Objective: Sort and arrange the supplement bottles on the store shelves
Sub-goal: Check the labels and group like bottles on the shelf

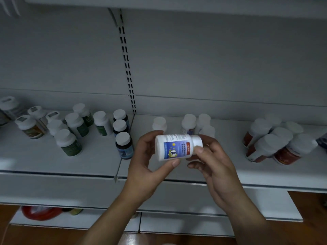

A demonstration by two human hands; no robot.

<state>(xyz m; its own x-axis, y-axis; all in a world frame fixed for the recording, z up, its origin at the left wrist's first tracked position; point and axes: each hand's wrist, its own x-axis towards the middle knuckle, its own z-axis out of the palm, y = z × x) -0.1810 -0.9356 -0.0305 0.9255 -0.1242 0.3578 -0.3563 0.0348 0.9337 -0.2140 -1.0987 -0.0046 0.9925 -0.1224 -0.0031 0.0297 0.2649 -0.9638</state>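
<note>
A white supplement bottle with a blue label lies on its side in mid-air at the frame's centre, above the front of the shelf. The left hand has its grip clamped around the bottle's base, thumb under the label; the right hand pinches the cap end. Behind it, just beside the fingers, stand several white-capped bottles. Likely risks: while setting it down, a knuckle could topple those close neighbours, or it could join the dark blue-labelled bottles at left of centre by mistake.
</note>
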